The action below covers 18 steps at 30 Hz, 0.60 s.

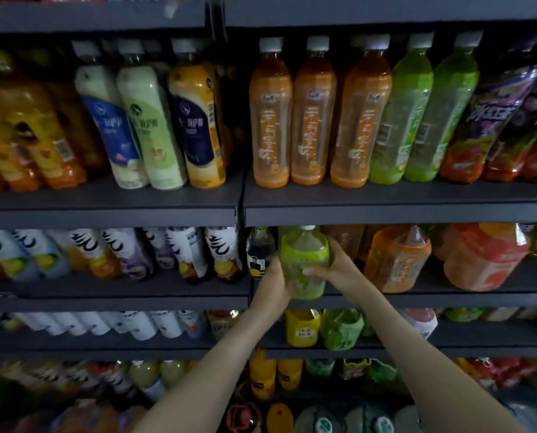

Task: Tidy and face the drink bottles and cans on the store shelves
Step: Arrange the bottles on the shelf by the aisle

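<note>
Green bottle [304, 260] with a white cap sits upright at the front edge of the dark shelf [432, 300], between a black-and-yellow bottle [258, 251] and an orange bottle [396, 260]. We grip it with both hands: our left hand [273, 285] clasps its lower left side, and our right hand [339, 267] wraps the right side, thumb across the label.

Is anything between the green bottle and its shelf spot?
Nothing visible does. The left hand and right hand grip the green bottle in the gap between the dark bottle and orange bottle; the space behind it is hidden.
</note>
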Each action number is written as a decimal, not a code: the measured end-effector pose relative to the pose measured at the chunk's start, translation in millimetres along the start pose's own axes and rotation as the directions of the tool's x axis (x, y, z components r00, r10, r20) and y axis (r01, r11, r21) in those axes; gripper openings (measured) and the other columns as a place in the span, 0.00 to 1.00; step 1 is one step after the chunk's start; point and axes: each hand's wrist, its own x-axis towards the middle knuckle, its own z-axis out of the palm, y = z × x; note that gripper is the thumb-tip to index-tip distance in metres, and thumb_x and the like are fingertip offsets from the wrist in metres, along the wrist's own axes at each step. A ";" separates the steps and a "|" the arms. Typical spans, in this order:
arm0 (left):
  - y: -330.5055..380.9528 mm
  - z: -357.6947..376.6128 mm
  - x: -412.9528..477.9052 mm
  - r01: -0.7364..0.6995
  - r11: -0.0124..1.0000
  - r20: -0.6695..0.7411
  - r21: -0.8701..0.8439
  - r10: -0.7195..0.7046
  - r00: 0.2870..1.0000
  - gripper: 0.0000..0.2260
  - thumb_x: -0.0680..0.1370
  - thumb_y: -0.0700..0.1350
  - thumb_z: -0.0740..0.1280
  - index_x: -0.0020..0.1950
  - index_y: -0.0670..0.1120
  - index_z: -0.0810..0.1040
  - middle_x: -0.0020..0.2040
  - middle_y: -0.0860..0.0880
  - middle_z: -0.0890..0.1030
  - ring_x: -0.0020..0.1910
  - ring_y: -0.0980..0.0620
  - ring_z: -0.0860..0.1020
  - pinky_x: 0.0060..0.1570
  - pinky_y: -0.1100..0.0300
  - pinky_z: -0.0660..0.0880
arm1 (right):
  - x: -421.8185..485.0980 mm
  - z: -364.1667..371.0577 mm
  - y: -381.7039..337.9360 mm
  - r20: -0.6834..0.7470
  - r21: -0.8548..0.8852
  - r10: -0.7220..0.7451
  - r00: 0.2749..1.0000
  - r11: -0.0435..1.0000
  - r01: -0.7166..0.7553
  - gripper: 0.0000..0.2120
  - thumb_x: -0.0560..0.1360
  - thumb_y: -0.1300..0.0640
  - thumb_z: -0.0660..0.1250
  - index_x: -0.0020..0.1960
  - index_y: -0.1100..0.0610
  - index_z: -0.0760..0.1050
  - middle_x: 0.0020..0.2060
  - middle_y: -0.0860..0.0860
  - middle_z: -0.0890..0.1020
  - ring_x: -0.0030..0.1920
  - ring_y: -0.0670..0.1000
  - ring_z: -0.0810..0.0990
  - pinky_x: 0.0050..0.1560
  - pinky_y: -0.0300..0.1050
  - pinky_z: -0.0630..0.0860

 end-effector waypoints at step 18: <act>-26.6 -3.5 39.6 0.097 0.995 -0.352 0.036 -0.078 0.933 0.38 0.77 0.33 0.64 0.77 0.39 0.42 0.76 0.37 0.53 0.74 0.40 0.56 0.72 0.50 0.61 | 7.4 -2.6 2.0 -0.022 -0.347 -0.057 0.998 0.937 0.046 0.47 0.70 0.51 0.75 0.78 0.52 0.48 0.65 0.51 0.75 0.65 0.53 0.74 0.60 0.42 0.71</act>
